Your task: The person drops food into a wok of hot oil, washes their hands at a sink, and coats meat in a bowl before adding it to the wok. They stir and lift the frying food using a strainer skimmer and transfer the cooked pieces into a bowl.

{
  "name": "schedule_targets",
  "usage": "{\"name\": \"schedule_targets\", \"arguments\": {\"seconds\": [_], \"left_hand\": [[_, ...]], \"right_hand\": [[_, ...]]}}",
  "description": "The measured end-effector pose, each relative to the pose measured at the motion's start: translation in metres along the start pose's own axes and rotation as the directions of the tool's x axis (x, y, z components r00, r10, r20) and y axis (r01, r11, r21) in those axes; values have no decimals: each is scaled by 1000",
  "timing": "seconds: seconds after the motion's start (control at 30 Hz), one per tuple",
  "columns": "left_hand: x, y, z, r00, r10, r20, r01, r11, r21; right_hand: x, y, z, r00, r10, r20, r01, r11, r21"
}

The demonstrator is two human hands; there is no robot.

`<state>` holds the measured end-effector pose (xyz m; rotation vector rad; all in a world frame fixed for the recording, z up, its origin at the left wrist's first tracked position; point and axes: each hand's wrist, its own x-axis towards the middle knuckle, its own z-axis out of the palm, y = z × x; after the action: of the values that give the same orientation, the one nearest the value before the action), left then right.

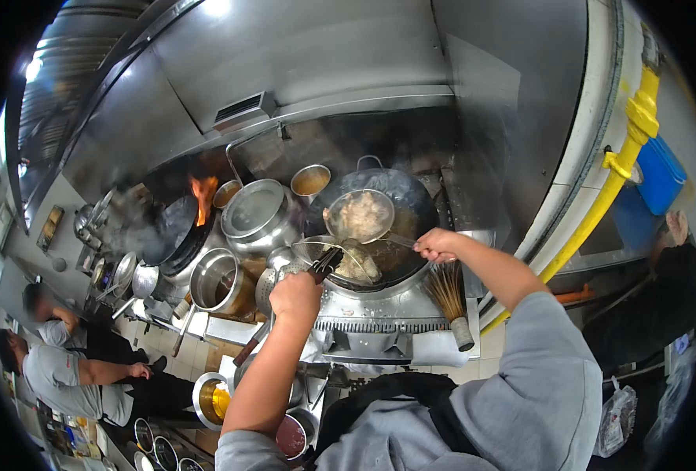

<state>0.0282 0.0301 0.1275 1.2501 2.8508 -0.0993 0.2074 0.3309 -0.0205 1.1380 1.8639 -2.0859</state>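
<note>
My right hand (437,245) is closed round the thin handle of a round mesh skimmer (381,206). Pale, lightly browned food pieces (359,213) lie in the skimmer, above a large dark wok (413,196). My left hand (296,297) is a fist round the dark handle of a wire strainer (314,249), which rests over the wok's near left side. Pale lumps of food (356,264) sit within its hoop. Brownish liquid (393,257) shows in the wok beneath. A perforated ladle (265,290) lies just left of my left hand.
A lidded steel pot (258,210), an open pot (214,280) and a bowl of orange-brown liquid (311,181) stand left of the wok. Flames (203,198) rise from another wok (169,229). A bamboo brush (449,302) lies at right. Two people (69,381) stand far left.
</note>
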Motion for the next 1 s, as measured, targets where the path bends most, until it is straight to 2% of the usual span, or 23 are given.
{"name": "schedule_targets", "arguments": {"seconds": [0.03, 0.1, 0.23, 0.27, 0.3, 0.37, 0.43, 0.47, 0.5, 0.53, 0.57, 0.63, 0.7, 0.73, 0.8, 0.83, 0.87, 0.9, 0.93, 1.0], "left_hand": [[-1, 3, -1, 1000, 11, -4, -11, 1000, 17], [1, 2, 12, 999, 26, -31, -24, 999, 36], [18, -21, 47, 989, 89, -117, -81, 994, 71], [20, -27, 49, 988, 86, -129, -73, 992, 105], [19, -36, 51, 977, 100, -186, -87, 993, 76], [18, -52, 50, 987, 42, -153, -48, 998, -33], [9, -64, 40, 980, -3, -200, -53, 960, -273], [15, -74, 48, 986, -49, -161, -25, 904, -426], [24, -82, 59, 990, -32, -138, -39, 878, -478], [32, -79, 68, 995, -88, 40, 91, 712, -697], [41, -78, 76, 970, -96, 221, 240, 489, -839], [43, -55, 77, 949, 24, 315, 305, 190, -933], [49, -30, 80, 898, 72, 435, 437, -10, -900], [52, -25, 88, 897, 80, 434, 437, -22, -899], [62, -15, 111, 808, 341, 481, 569, -239, -787], [60, -12, 112, 804, 349, 482, 574, -239, -784], [58, -9, 113, 775, 423, 470, 616, -337, -712], [56, -9, 114, 747, 491, 447, 654, -425, -626], [54, -13, 114, 746, 490, 450, 656, -426, -623], [48, -25, 113, 744, 500, 444, 664, -476, -577]], "right_hand": [[3, 6, 8, 999, -22, 35, 17, 989, 150], [-8, 11, 24, 998, -52, 42, 35, 941, 336], [-11, 21, 30, 987, -155, -35, 156, 907, 390], [-18, 18, 22, 981, -170, -96, 193, 919, 345], [-28, 14, 14, 970, -185, -157, 225, 929, 295], [-57, 2, -1, 952, -187, -243, 230, 960, 158], [-92, -15, -9, 935, -187, -301, 210, 976, 48], [-103, -18, -12, 919, -204, -337, 214, 977, -8], [-113, -23, -13, 903, -224, -366, 214, 974, -68], [-132, -34, -10, 917, -185, -354, 155, 982, -112], [-144, -40, -2, 920, -179, -347, 143, 981, -128], [-160, -48, 11, 863, -246, -441, 201, 968, -148], [-167, -48, 25, 850, -276, -450, 231, 961, -153], [-180, -56, 43, 847, -311, -431, 213, 942, -261], [-186, -62, 55, 858, -344, -382, 164, 888, -430], [-174, -56, 52, 858, -338, -387, 156, 889, -431], [-153, -45, 45, 693, -584, -423, 164, 699, -696], [-137, -38, 40, 497, -795, -348, 89, 446, -891], [-129, -37, 37, 501, -793, -346, 89, 445, -891], [-114, -42, 24, 562, -667, -489, 38, 611, -791]]}}
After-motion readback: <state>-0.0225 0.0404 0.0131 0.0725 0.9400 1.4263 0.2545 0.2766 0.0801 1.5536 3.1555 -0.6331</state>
